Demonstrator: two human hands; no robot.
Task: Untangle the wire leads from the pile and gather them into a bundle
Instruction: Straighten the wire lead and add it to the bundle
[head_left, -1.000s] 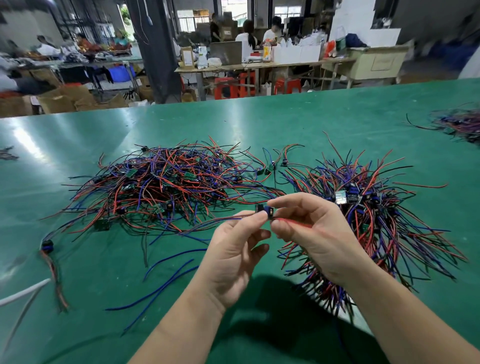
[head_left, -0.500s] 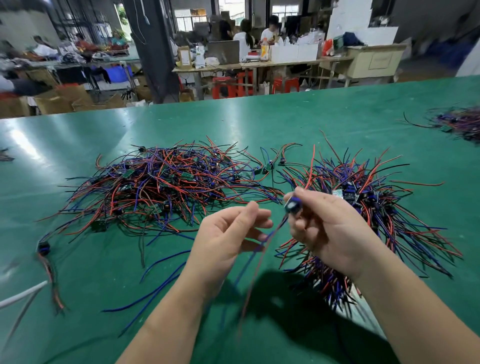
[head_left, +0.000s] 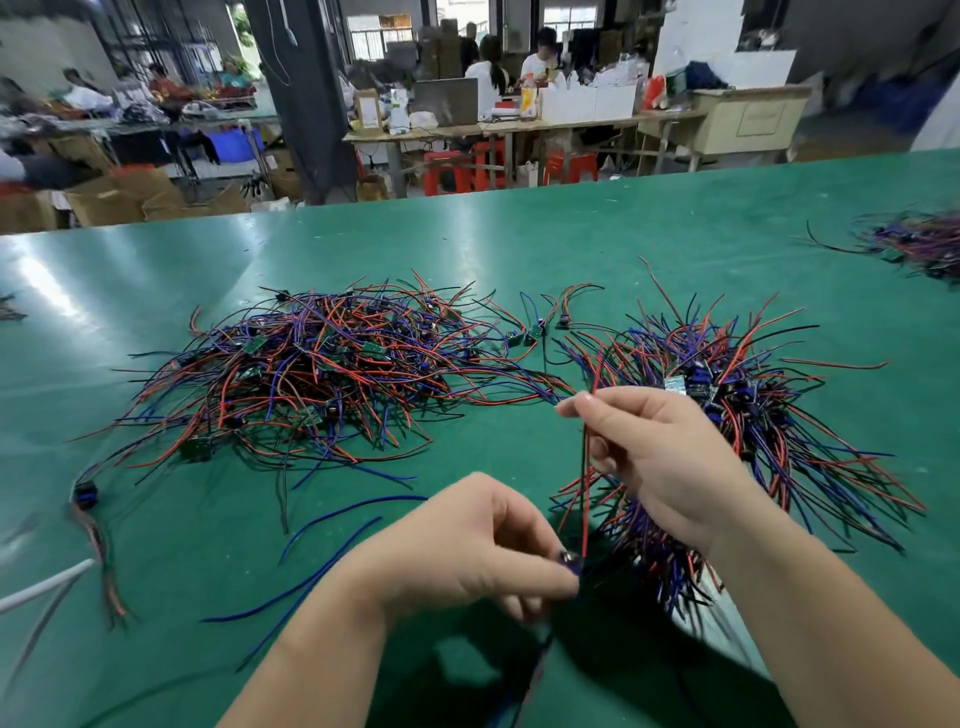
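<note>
A tangled pile of red, blue and black wire leads (head_left: 322, 374) with small green boards lies on the green table (head_left: 519, 244), left of centre. A gathered bundle of leads (head_left: 769, 415) fans out at the right. My left hand (head_left: 467, 545) pinches the small dark component end of one wire lead (head_left: 585, 467) low and near me. My right hand (head_left: 660, 457) pinches the same lead's red and black wires higher up, so they run almost straight up between both hands, in front of the bundle.
Loose blue wires (head_left: 322, 561) lie near my left forearm. A separate lead with a dark connector (head_left: 85, 493) and a white cable (head_left: 41, 587) sit at the left edge. Another wire heap (head_left: 919, 244) lies far right. Behind the table are workbenches and seated people.
The hands have drawn apart: my left hand dropped toward me with the component end, my right hand rose and now pinches the wires, pulling the lead straight.
</note>
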